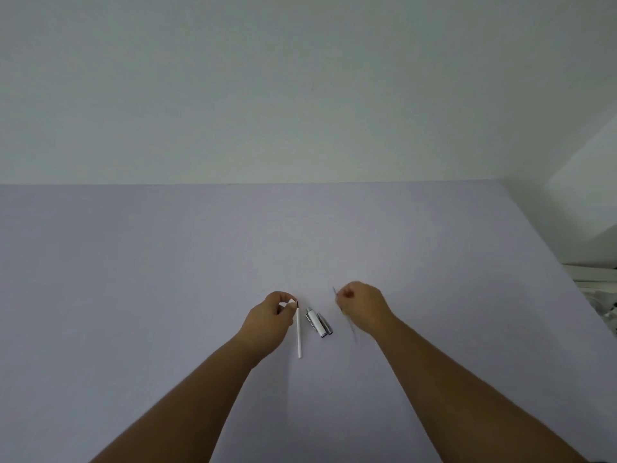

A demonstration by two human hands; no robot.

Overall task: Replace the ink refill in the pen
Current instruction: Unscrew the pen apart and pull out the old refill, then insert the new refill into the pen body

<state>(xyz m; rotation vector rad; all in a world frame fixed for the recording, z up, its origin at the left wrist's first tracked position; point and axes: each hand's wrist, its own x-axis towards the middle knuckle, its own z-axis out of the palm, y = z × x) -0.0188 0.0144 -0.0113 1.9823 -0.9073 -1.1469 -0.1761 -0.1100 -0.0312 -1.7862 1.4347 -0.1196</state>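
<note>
On the pale lilac table (167, 262) my left hand (270, 319) pinches the far end of a thin white refill tube (298, 332), which slants toward me. A short white and silver pen part with a clip (319, 322) lies on the table between my hands, touching neither. My right hand (362, 307) is closed around a thin grey, blurred stick, seemingly another refill (350, 325); its ends stick out beyond the fist on both sides.
A white wall (300, 95) rises behind the table's far edge. At the far right, past the table's edge, lie some white objects (597, 289), too cut off to identify.
</note>
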